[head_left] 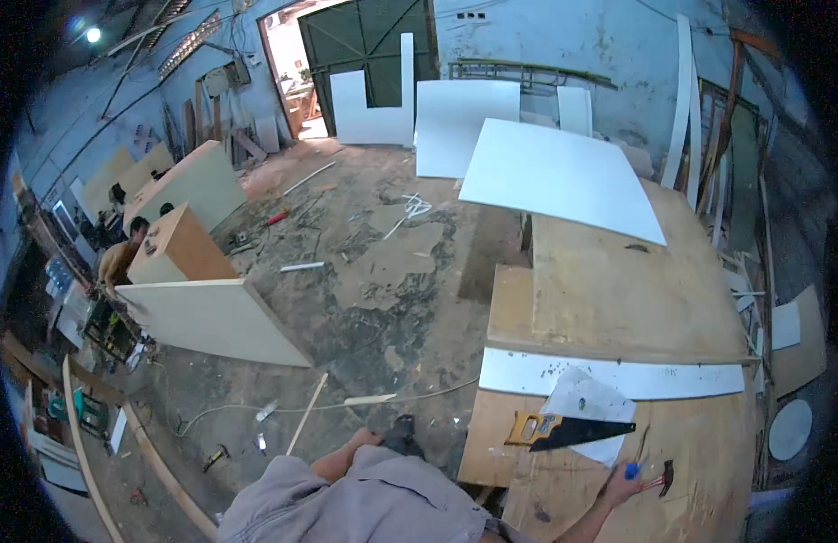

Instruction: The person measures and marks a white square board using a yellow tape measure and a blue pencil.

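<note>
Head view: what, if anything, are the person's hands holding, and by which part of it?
The right hand appears to hold a hammer by its handle; whether the left hand holds anything cannot be told.

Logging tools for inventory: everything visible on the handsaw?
The handsaw has a yellow looped handle with dark patches, and a dark, metal-looking blade tapering rightward. It lies flat on the wooden worktable, blade across a white sheet. No hand touches it; the right hand is nearest. Teeth too small to make out.
</note>
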Demonstrator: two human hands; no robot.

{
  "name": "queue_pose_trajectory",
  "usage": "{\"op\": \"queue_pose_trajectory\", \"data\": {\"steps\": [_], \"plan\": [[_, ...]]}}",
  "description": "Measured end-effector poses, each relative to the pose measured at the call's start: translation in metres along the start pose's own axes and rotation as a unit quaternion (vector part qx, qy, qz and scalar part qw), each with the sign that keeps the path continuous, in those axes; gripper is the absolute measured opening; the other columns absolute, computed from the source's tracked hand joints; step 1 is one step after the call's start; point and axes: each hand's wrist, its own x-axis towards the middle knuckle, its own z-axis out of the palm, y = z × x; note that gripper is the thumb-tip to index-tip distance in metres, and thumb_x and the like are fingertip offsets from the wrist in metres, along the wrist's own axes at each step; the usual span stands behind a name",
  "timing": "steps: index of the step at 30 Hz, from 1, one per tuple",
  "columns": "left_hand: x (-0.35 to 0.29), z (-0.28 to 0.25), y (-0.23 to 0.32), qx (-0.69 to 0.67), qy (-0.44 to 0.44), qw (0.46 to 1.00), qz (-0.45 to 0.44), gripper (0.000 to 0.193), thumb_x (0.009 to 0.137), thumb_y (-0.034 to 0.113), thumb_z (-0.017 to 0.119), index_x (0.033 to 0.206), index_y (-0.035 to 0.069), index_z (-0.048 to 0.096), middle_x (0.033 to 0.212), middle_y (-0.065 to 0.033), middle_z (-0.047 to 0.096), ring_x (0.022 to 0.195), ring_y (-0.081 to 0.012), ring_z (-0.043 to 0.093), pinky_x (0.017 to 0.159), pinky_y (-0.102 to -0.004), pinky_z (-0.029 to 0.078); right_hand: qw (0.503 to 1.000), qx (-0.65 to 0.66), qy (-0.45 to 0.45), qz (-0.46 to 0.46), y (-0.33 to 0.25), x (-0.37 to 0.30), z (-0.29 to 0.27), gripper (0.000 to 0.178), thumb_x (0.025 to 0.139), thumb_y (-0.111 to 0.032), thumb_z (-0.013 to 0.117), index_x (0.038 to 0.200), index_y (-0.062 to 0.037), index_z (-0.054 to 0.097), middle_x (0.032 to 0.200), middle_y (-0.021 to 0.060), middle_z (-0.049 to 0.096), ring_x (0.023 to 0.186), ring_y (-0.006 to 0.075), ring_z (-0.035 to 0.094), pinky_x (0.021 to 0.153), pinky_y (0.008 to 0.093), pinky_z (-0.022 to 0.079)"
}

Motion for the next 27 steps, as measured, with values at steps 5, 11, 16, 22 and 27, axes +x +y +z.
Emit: {"op": "queue_pose_trajectory", "data": {"steps": [5, 11, 16, 22, 27], "plan": [[0.056, -0.036, -0.019, 0.196, -0.068, 0.976, 0.069, 0.048, 0.085, 0.047, 0.062, 0.109, 0.009, 0.076, 0.111, -0.0214, 0.074, 0.103, -0.0399, 0.07, 0.09, -0.0486, 0.054, 0.751, 0.573, -0.016, 0.327, -0.064, -0.082, -0.09, 0.063, 0.105, -0.066, 0.034, 0.125, -0.0124, 0.06, 0.062, -0.0005, 0.047, 0.04, 0.0122, 0.031, 0.037, 0.0278, 0.026], [0.165, -0.052, -0.057, 0.252, -0.205, 0.912, 0.252, 0.049, 0.092, 0.049, 0.056, 0.106, 0.007, 0.078, 0.116, -0.0223, 0.072, 0.107, -0.0404, 0.069, 0.093, -0.0509, 0.052, 0.805, 0.516, -0.024, 0.293, -0.21, -0.212, -0.077, 0.053, 0.094, -0.064, 0.054, 0.114, -0.0191, 0.072, 0.073, 0.0004, 0.058, 0.061, 0.0141, 0.051, 0.055, 0.0295, 0.038], [0.238, -0.124, -0.018, 0.234, -0.211, 0.872, 0.375, 0.052, 0.093, 0.05, 0.062, 0.121, 0.008, 0.072, 0.112, -0.0174, 0.071, 0.1, -0.032, 0.068, 0.085, -0.0469, 0.054, 0.867, 0.386, -0.271, 0.161, -0.332, -0.303, 0.053, 0.052, 0.09, -0.053, 0.067, 0.116, -0.009, 0.072, 0.089, 0.0113, 0.068, 0.076, 0.0216, 0.064, 0.067, 0.0349, 0.049], [0.196, -0.249, 0.115, -0.123, -0.352, 0.907, 0.197, 0.051, 0.102, 0.048, 0.055, 0.14, 0.013, 0.06, 0.113, -0.0072, 0.068, 0.108, -0.0192, 0.065, 0.073, -0.0375, 0.053, 0.711, -0.075, -0.669, -0.206, -0.54, -0.395, 0.132, 0.066, 0.087, -0.058, 0.072, 0.125, -0.0041, 0.069, 0.118, 0.0228, 0.071, 0.109, 0.0382, 0.068, 0.096, 0.0443, 0.052], [0.19, -0.3, 0.039, -0.413, -0.393, 0.813, 0.119, 0.06, 0.107, 0.046, 0.051, 0.158, 0.015, 0.041, 0.143, -0.0068, 0.056, 0.117, -0.0159, 0.061, 0.092, -0.0338, 0.051, 0.488, 0.016, -0.779, -0.393, -0.606, -0.457, 0.206, 0.054, 0.091, -0.047, 0.073, 0.129, -0.0093, 0.066, 0.105, 0.0196, 0.072, 0.094, 0.0301, 0.07, 0.085, 0.0411, 0.053]]}}
